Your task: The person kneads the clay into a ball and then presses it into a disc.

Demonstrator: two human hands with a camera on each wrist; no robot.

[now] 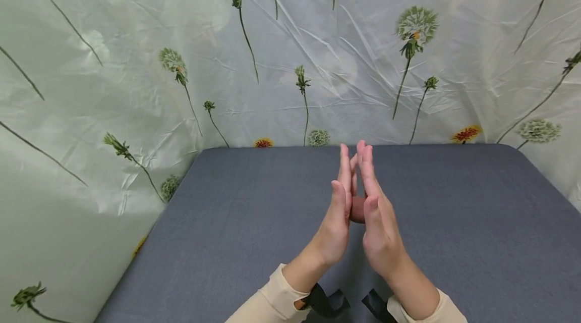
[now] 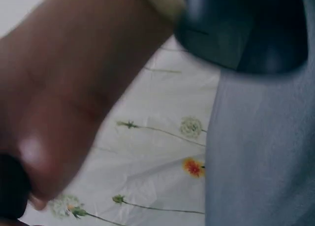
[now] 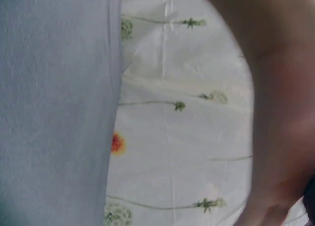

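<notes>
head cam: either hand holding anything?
No: the left hand and right hand stand upright, palms facing, fingers straight, over the grey table, with nothing between them.

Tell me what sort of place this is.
Probably a makeshift recording booth rather than a lived-in room: a grey cloth-covered table is walled in by a wrinkled sheet printed with dandelions, and the left hand and right hand meet above it, fingers straight.

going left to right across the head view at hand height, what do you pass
Flower-print backdrop sheet → bare grey table top → left hand → right hand, palm against the left → more grey table top → backdrop sheet again at the far right edge.
</notes>
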